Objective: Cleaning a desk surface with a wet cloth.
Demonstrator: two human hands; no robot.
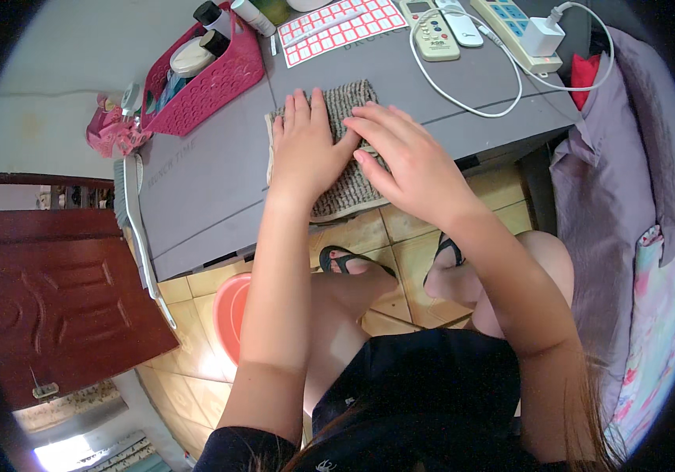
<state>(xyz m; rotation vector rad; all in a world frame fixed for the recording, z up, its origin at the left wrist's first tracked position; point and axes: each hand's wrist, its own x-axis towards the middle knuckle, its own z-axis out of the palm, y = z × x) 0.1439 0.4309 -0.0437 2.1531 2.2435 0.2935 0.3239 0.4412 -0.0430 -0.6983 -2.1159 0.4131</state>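
Left hand [303, 145], right hand [408, 161] bare. Black short-sleeved top [432, 440], small pale emblem [326, 466]; black fabric [432, 370] over lap; dark thong sandals [327, 258]; long loose hair [594, 409].

A pale-grey wall [62, 94] adjoins a grey-topped table [211, 193]; glossy yellowish floor tiles [184, 342] reflect light near a reddish-brown panelled door [70, 307].

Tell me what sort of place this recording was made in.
Probably a room in a home, perhaps a bedroom: a pink basket of bottles and jars stands on a grey table, what looks like bedding lies at the right, and a brown panelled door shows at the left.
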